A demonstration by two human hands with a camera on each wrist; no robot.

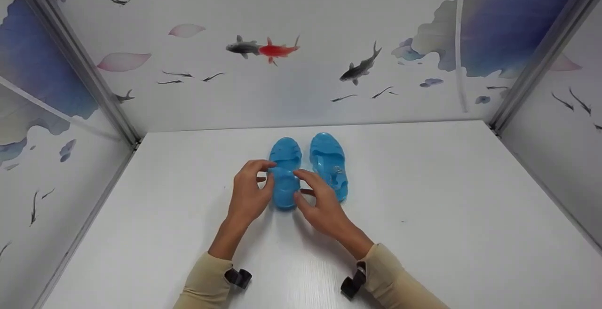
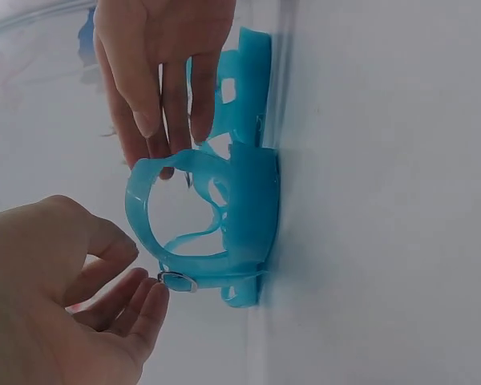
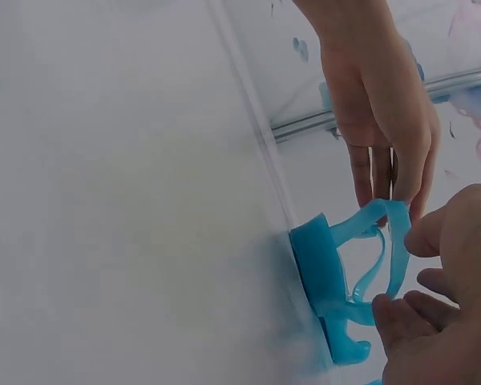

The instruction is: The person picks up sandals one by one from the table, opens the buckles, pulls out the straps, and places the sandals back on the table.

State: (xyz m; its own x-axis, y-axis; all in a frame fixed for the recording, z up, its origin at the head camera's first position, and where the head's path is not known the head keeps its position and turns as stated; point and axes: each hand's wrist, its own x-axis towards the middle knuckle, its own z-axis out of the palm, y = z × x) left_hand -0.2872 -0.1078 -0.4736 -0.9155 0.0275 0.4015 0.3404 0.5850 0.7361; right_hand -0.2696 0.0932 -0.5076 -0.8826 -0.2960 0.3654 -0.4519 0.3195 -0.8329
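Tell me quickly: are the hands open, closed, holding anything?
Left hand: open, touching the left blue sandal.
Right hand: open, touching the same sandal.

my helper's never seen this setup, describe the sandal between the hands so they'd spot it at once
Look toward the fish-painted wall behind the white table. On the table, find the blue sandal on the left, its heel end between the left hand and right hand. Unlike the right sandal, it has a hand on each side.
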